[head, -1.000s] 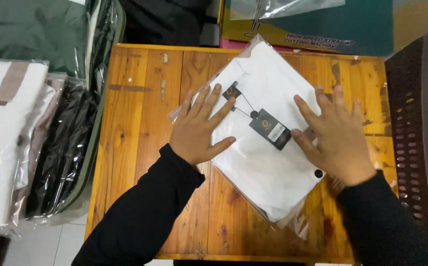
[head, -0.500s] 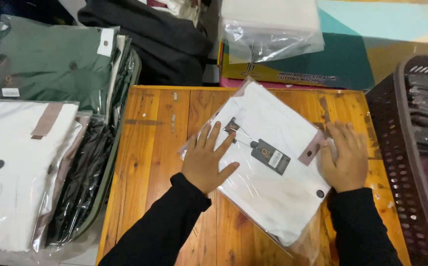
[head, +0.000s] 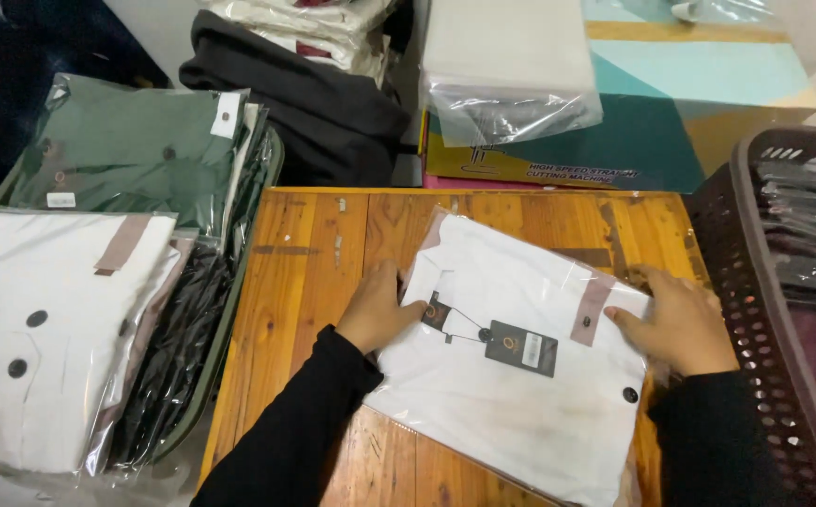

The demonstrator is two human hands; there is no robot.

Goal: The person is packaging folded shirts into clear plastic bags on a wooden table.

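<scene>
Both of my hands have shifted from lying flat on top of the bagged white shirt to taking hold of its sides. A second ago my palms were spread wide over the middle of the packet; now my left hand has slid to the left edge near the collar, fingers curled in against the plastic, and my right hand has moved to the right edge, fingers pressed down over the brown trim there. Neither hand is closed around anything; each one bears on the packet at its border, so I judge the smoothing is over and the grip is turning into one for moving or turning it.

The shirt lies tilted on the wooden table, its dark hang tag face up between my hands. A brown basket of bagged dark clothes stands just right of the table; stacks of bagged shirts, white, green and black, sit to the left.
</scene>
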